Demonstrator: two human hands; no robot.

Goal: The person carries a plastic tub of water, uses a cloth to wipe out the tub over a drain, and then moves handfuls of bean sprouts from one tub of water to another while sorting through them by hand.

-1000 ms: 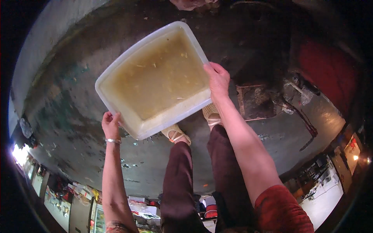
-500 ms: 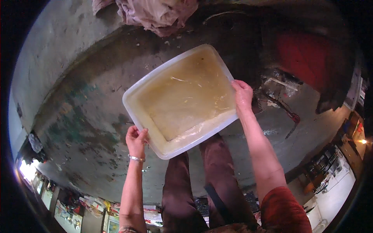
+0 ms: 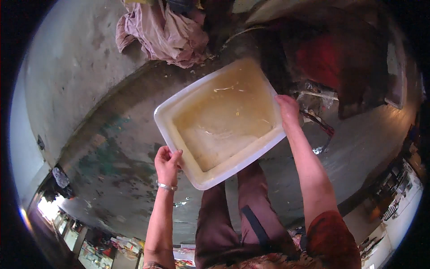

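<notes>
- The person's left hand (image 3: 167, 165) grasps the left side of a pale plastic tub (image 3: 237, 162), the thumb and fingers pinching its rim near the lower-left corner.
- The right hand (image 3: 289, 112) grips the tub's right side, fingertips at the rim; the fingers beneath are hidden.
- The tub is held up in front of the person, above the floor (image 3: 112, 188), set aslant, with its near edge over the legs in dark trousers (image 3: 257, 201).
- Murky brownish liquid (image 3: 224, 121) lies inside, with thin pale bits (image 3: 223, 88) in it; the brown colour reaches the far corner, where the pale rim cannot be made out.
- A silvery bracelet (image 3: 167, 185) circles the left wrist, and a red sleeve (image 3: 329, 237) covers the right upper arm.
- Beyond the tub, toward the left, lies a crumpled pink cloth (image 3: 168, 38).
- To the right of the tub, a red thing (image 3: 318, 60) sits in shadow; its kind is unclear.
- A dark, stick-like piece (image 3: 320, 124) lies near the right wrist.
</notes>
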